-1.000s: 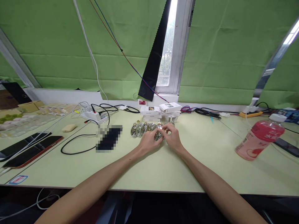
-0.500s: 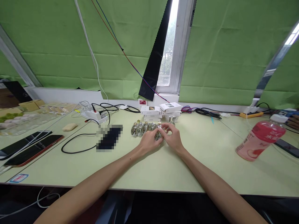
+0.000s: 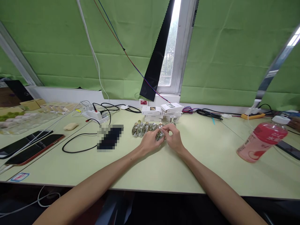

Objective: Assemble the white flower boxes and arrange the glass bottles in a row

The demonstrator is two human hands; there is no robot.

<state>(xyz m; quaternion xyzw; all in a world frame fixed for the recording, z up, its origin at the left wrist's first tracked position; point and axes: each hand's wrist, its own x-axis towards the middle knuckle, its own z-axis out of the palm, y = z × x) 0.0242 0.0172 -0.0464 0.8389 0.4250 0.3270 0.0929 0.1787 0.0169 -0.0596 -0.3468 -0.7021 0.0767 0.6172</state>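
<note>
My left hand (image 3: 151,140) is closed around a small, round, shiny glass-like bottle with a gold top (image 3: 159,135), which stands on the table at the right end of a row. Thumb and fingers of my right hand (image 3: 173,137) are pinched together against the upper right side of this same bottle. Whether they grip its top or a smaller part is hidden. To the left, several like bottles (image 3: 141,129) stand upright side by side, close to my left fingers. Behind my right fingers sits a small silvery, clear piece (image 3: 172,119), partly covered.
White boxes (image 3: 152,111) are stacked behind the bottles. A pink drink bottle (image 3: 262,142) stands at the right. A pixelated dark object (image 3: 110,137), a power strip (image 3: 95,115) with cables, two phones (image 3: 35,150) and a cream case (image 3: 70,126) lie to the left.
My right fingers have drawn closer together at the bottle's upper side. The left hand keeps its hold in the same place. The camera view has shifted slightly.
</note>
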